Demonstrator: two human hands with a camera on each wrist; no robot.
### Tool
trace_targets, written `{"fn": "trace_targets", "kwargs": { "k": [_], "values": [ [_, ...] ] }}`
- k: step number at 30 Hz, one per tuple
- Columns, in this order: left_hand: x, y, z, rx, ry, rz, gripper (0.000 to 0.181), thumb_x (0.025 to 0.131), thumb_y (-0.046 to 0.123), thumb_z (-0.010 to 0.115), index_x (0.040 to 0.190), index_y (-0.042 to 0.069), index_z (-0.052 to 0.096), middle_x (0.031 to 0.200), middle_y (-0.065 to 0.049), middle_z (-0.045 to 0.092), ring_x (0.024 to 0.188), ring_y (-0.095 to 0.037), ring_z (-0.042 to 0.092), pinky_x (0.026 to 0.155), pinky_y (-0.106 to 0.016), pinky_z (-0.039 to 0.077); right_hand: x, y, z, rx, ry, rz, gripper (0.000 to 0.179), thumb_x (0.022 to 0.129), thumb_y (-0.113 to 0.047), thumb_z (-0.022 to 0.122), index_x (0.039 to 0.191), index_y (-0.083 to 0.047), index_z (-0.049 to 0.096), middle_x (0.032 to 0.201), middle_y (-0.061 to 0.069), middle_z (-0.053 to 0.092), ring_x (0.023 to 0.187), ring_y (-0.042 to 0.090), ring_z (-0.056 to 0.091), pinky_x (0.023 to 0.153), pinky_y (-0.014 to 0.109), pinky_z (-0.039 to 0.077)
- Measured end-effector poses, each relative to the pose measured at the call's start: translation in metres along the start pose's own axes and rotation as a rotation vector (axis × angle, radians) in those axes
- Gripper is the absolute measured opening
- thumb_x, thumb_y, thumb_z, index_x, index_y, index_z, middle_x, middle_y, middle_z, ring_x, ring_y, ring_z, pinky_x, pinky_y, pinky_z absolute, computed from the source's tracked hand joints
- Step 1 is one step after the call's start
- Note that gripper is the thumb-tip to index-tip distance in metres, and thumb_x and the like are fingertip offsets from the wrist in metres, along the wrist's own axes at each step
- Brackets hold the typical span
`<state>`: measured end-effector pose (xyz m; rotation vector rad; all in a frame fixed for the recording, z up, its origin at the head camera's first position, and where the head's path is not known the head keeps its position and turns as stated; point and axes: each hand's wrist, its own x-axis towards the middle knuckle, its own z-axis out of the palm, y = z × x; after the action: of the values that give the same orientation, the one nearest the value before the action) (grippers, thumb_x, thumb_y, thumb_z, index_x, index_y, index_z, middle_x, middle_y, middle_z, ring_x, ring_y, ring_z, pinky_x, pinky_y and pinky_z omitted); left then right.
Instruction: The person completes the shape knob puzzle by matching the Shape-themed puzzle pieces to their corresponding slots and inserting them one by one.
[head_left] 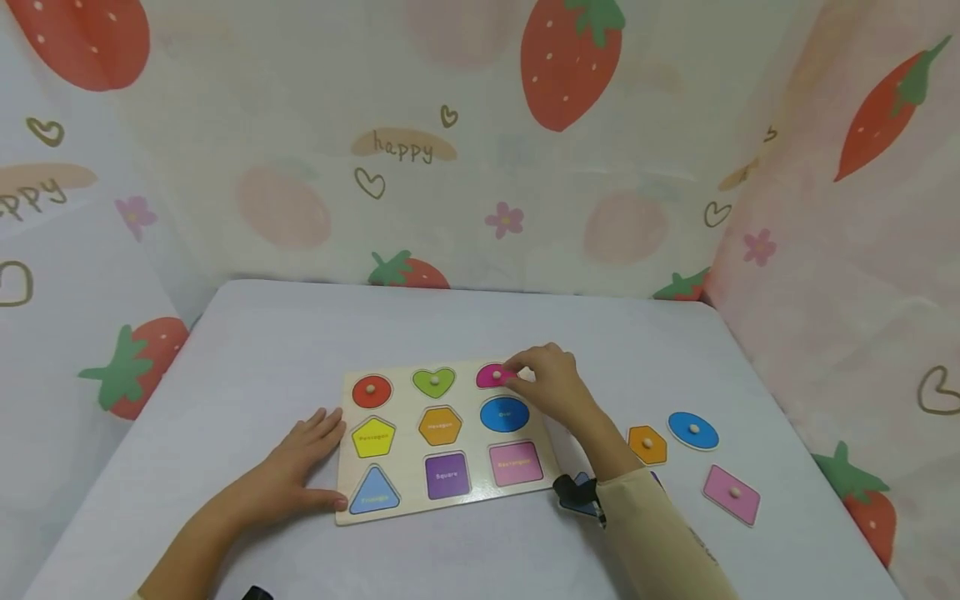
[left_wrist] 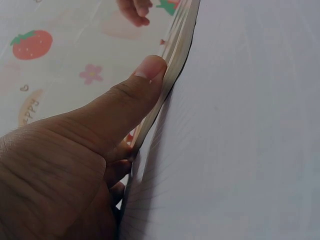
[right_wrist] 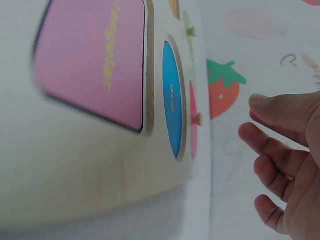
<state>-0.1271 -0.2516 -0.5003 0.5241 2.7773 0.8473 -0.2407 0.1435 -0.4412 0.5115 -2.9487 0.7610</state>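
A wooden shape puzzle board point(head_left: 405, 446) lies on the table. A red circle point(head_left: 372, 392), a green heart point(head_left: 434, 382) and a magenta semicircle point(head_left: 489, 376), all knobbed, sit in its top row. The lower rows show coloured recesses with printed names, such as the blue oval recess point(right_wrist: 173, 100). My left hand point(head_left: 296, 467) rests at the board's left edge, thumb point(left_wrist: 125, 102) against its side and fingers spread. Beside the semicircle is my right hand point(head_left: 551, 383); the right wrist view shows its thumb and fingers apart from the knob point(right_wrist: 197, 119), holding nothing.
Right of the board lie a loose orange hexagon point(head_left: 647, 445), blue oval point(head_left: 693, 431) and pink rectangle point(head_left: 731, 495). A blue triangle point(head_left: 576, 495) is partly hidden under the right wrist, and a purple piece is mostly covered by the forearm. Strawberry-print curtains point(head_left: 465, 192) surround the table.
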Motion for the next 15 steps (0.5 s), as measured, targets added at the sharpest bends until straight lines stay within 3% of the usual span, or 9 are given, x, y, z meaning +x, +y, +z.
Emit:
{"fn": "trace_targets", "kwargs": {
  "k": [7, 15],
  "values": [
    [0.000, 0.001, 0.001, 0.019, 0.001, -0.010, 0.116, 0.071, 0.066, 0.083, 0.159, 0.007, 0.035, 0.170, -0.008, 0.024, 0.159, -0.038, 0.009, 0.124, -0.064, 0.014, -0.023, 0.019, -0.017, -0.041, 0.053, -0.115, 0.022, 0.092, -0.022, 0.078, 0.114, -0.017, 0.078, 0.111, 0.001, 0.075, 0.114, 0.025, 0.056, 0.102, 0.056, 0.041],
    [0.000, 0.004, -0.001, 0.015, -0.005, -0.023, 0.116, 0.070, 0.063, 0.084, 0.159, 0.007, 0.036, 0.170, -0.009, 0.024, 0.158, -0.039, 0.009, 0.123, -0.066, 0.014, -0.038, 0.036, -0.036, -0.080, 0.069, -0.166, 0.021, 0.090, -0.020, 0.081, 0.110, -0.017, 0.079, 0.104, -0.001, 0.075, 0.114, 0.025, 0.058, 0.103, 0.057, 0.042]
  ]
}}
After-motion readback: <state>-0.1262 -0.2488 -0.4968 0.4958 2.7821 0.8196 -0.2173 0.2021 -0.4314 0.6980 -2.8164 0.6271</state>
